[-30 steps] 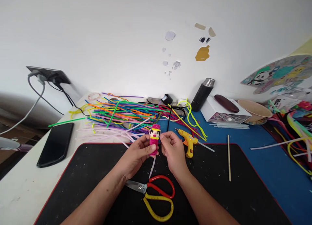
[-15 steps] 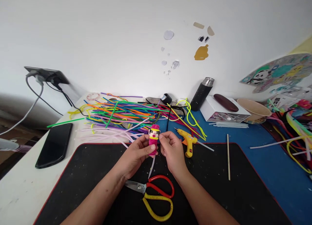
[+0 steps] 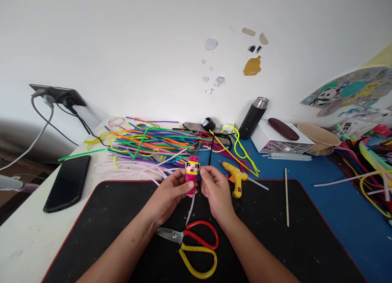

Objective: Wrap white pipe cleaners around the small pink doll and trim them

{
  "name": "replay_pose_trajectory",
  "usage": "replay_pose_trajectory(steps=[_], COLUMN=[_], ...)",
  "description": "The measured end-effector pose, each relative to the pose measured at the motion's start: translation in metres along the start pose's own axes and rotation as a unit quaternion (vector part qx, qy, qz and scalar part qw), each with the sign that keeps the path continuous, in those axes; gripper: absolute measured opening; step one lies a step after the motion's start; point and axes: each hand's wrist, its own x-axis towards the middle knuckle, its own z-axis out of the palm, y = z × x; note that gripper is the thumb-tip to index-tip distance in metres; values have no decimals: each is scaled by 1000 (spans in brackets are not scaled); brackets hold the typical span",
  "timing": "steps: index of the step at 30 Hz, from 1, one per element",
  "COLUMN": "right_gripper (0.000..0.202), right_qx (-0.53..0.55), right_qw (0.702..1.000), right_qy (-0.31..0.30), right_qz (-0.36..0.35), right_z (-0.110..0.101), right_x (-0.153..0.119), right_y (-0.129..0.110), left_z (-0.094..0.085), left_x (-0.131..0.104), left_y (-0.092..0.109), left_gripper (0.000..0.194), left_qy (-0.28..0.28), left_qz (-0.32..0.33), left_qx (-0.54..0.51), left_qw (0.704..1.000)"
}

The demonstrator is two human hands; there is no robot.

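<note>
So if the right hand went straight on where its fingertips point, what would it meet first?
The right hand would likely meet the pink doll in the left hand; depth is unclear.

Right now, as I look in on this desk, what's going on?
A person's left hand holds a small pink, white and yellow fuzzy doll-like figure upright over a black, red-edged mat. The right hand is close beside its head, fingers bunched; whether they pinch anything is too small to tell. Metal scissors with red and yellow handles lie on the mat nearer the person, a yellow plastic glue gun right of the hands, and multicoloured fuzzy stems heaped behind.
</note>
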Motion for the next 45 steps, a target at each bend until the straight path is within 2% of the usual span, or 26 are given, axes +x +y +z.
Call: replay_pose_trajectory(steps=[21, 45], right_gripper=[40, 39], right_qx=[-1, 4], right_qw=[1000, 1000], right_qy=[1, 3], right_qz=[-6, -2], right_z=[0, -3], right_x=[0, -1], right_y=[-2, 4], left_z=[0, 0], left_x=[2, 1], left_y=[-2, -1], left_gripper=[50, 46], left_qy=[23, 22], left_qz=[20, 39], left_qx=[25, 46], left_qw=[999, 998])
